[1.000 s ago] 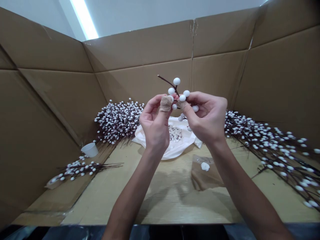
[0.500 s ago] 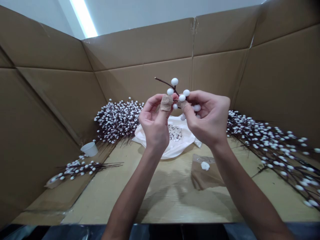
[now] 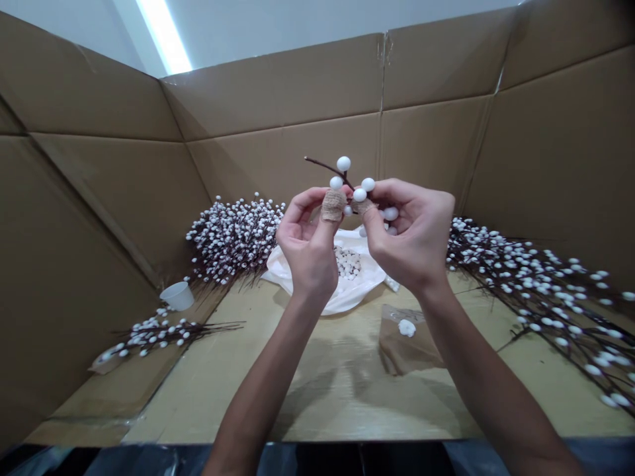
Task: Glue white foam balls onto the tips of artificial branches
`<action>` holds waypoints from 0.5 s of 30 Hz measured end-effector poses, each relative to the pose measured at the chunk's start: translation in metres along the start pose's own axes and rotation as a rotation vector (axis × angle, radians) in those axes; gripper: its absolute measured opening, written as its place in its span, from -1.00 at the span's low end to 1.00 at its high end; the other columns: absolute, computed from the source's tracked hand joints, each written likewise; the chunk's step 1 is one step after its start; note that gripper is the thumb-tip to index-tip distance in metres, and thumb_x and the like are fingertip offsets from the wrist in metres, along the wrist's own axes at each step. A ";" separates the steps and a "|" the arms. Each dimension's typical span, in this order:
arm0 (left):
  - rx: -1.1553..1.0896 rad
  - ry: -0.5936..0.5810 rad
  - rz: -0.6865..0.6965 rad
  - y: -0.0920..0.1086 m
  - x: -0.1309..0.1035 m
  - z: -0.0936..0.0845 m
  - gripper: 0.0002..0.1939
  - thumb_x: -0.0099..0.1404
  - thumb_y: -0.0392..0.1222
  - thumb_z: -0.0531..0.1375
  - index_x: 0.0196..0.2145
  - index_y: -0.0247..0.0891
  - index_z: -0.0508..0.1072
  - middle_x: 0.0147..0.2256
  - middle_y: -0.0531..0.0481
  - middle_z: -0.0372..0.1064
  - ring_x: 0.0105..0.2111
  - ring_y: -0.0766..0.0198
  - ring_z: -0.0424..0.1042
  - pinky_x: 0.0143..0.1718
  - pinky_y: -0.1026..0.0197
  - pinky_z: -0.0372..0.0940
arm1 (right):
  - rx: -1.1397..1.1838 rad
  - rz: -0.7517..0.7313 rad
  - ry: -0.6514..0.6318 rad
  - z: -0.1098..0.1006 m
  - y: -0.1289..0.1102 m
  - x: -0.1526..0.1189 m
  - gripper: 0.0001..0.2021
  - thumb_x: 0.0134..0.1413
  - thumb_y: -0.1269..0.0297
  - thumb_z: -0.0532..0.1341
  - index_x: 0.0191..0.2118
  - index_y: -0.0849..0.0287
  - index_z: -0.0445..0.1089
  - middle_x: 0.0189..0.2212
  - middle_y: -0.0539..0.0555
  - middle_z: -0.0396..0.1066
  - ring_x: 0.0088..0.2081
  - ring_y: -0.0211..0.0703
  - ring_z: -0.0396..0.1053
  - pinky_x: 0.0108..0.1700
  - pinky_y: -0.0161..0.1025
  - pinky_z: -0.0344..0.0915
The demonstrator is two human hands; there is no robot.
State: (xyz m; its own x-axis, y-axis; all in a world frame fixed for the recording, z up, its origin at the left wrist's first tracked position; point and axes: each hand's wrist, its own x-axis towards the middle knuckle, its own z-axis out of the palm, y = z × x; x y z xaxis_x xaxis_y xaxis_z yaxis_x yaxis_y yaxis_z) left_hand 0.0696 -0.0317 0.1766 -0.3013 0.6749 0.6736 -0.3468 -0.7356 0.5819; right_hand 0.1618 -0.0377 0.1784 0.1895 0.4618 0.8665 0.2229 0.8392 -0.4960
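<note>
head view: both hands up at chest height over a cardboard-lined bench (image 3: pixel 342 390), working 1 small berry sprig (image 3: pixel 350 188).

left hand (image 3: pixel 310 244): thumb and forefinger pinched shut on the sprig's dark stem, thumb wrapped in tan tape (image 3: pixel 333 205), likely to save the skin from wire. other fingers curled loose.

right hand (image 3: pixel 414 235): also pinched closed, taped thumb pressed at the stem right beside the left thumb, 1 white bead (image 3: pixel 389 213) against its fingers. the 2 grips nearly touch, so the force stays at a single point on the stem. bare twig tip (image 3: pixel 317 162) sticks out up-left, clear of both hands.

sprig is held off the bench, above a white bag (image 3: pixel 347 297) with loose beads (image 3: pixel 348 262) in it, so anything dropped should land there.

around it: finished-looking bundle of beaded branches (image 3: pixel 233 238) rear left, long branches (image 3: pixel 540 291) fanned along the right, a few sprigs (image 3: pixel 153 334) and a white cup (image 3: pixel 178 296) at left, brown pouch (image 3: pixel 404 344) with a white lump near the right forearm. cardboard walls (image 3: pixel 278 99) box it all in.
</note>
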 end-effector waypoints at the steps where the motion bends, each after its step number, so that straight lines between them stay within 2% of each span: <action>1: 0.005 0.004 0.004 -0.001 0.000 0.000 -0.81 0.06 -0.13 0.36 -0.42 -0.19 0.43 -0.37 0.06 0.49 -0.24 0.28 0.51 -0.17 0.25 0.39 | -0.005 0.000 0.002 0.000 0.000 0.000 -0.92 0.04 0.33 0.21 -0.40 0.16 0.45 -0.55 -0.03 0.33 -0.57 -0.35 0.14 -0.54 -0.33 0.13; 15: 0.009 -0.046 0.017 -0.005 0.001 -0.004 -0.83 0.08 -0.15 0.36 -0.40 -0.20 0.46 -0.32 0.03 0.53 -0.23 0.27 0.52 -0.09 0.18 0.37 | -0.022 -0.025 0.007 -0.001 0.002 0.002 -0.91 -0.02 0.41 0.19 -0.41 0.17 0.46 -0.54 -0.03 0.36 -0.56 -0.34 0.15 -0.51 -0.31 0.16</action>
State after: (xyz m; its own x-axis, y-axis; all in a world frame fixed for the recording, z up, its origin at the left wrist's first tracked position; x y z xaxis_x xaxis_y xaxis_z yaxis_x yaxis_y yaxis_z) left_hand 0.0672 -0.0270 0.1724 -0.2656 0.6588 0.7039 -0.3340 -0.7478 0.5738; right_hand 0.1641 -0.0350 0.1791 0.1898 0.4386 0.8784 0.2487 0.8440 -0.4751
